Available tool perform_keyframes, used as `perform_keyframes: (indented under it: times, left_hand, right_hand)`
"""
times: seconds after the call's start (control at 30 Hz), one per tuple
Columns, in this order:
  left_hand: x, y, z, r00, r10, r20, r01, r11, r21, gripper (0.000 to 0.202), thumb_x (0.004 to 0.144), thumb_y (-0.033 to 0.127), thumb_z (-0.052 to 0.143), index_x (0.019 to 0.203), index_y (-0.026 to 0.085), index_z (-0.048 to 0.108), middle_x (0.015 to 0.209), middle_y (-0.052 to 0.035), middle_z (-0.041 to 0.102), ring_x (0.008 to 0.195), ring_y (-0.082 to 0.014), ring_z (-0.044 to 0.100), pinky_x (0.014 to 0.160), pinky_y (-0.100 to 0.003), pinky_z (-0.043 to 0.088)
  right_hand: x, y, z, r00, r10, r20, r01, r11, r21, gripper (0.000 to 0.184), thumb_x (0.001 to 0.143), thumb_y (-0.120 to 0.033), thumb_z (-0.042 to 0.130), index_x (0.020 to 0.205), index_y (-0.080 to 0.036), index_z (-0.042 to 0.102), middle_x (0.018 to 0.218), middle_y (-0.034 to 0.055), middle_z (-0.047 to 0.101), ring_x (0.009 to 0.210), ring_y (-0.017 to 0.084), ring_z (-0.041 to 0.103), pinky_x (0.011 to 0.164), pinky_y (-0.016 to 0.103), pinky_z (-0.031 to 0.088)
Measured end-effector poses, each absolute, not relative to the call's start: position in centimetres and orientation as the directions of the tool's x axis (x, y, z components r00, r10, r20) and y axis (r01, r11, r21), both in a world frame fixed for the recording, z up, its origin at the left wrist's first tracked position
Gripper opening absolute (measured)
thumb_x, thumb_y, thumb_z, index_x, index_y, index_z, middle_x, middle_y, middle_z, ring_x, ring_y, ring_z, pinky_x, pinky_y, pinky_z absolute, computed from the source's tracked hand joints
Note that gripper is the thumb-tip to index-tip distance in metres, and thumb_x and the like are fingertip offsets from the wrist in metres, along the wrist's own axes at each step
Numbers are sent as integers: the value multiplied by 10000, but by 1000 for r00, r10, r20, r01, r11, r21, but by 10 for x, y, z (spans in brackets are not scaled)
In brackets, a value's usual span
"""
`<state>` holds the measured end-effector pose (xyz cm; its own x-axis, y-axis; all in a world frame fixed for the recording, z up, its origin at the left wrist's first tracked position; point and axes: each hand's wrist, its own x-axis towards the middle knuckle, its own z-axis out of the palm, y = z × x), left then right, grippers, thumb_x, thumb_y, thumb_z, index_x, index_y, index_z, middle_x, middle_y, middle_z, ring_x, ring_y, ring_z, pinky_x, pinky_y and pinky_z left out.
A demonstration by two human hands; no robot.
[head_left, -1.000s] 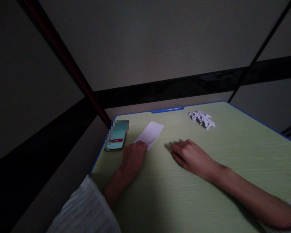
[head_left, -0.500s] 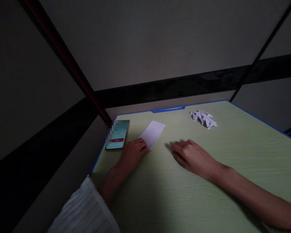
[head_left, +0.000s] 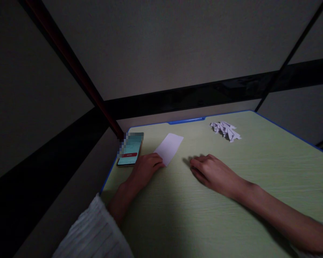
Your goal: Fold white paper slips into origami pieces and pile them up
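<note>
A small white paper sheet lies on the pale green table, left of the middle. My left hand rests at the sheet's near corner, fingers curled and pinching its edge. To the right, my right hand lies palm down on the bare tabletop, apart from the sheet, its fingers stretched out toward the left and holding nothing. A white ribbed sleeve covers my left forearm.
A phone with a lit screen sits at the table's left edge, beside my left hand. A small pile of folded white paper pieces lies near the far edge. The table has a blue rim; dark-framed walls stand close behind.
My left hand has pulled back slightly and turned the paper sheet a little to the right. My right hand has stayed in place.
</note>
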<state>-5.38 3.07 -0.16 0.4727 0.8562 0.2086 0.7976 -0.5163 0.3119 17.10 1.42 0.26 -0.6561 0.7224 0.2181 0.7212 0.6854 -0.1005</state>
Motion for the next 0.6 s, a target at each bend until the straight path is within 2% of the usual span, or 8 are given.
perform_keyframes:
  times: [0.43,0.53,0.6]
  left_hand:
    - [-53,30,1,503,842,195,814,-537,222,190,774,193,452,774,185,642,831,-24,637,755,-140,578,678,-236,426]
    - [-52,28,3,513,838,185,823,-542,172,216,788,185,420,808,196,635,836,-24,630,759,-138,575,668,-231,421]
    - [-51,27,3,519,837,175,829,-542,136,231,794,172,400,839,200,625,837,-28,624,766,-140,572,658,-230,417]
  right_hand:
    - [171,16,1,-658,723,211,720,686,-107,126,802,-154,365,801,-158,491,707,38,562,615,149,511,610,281,343]
    - [169,15,1,-652,726,219,722,682,-114,153,808,-185,373,797,-149,521,786,68,564,703,178,513,637,305,378]
    - [167,14,0,-665,709,234,699,702,-136,184,811,-222,389,886,-142,536,913,93,565,811,206,507,685,332,396]
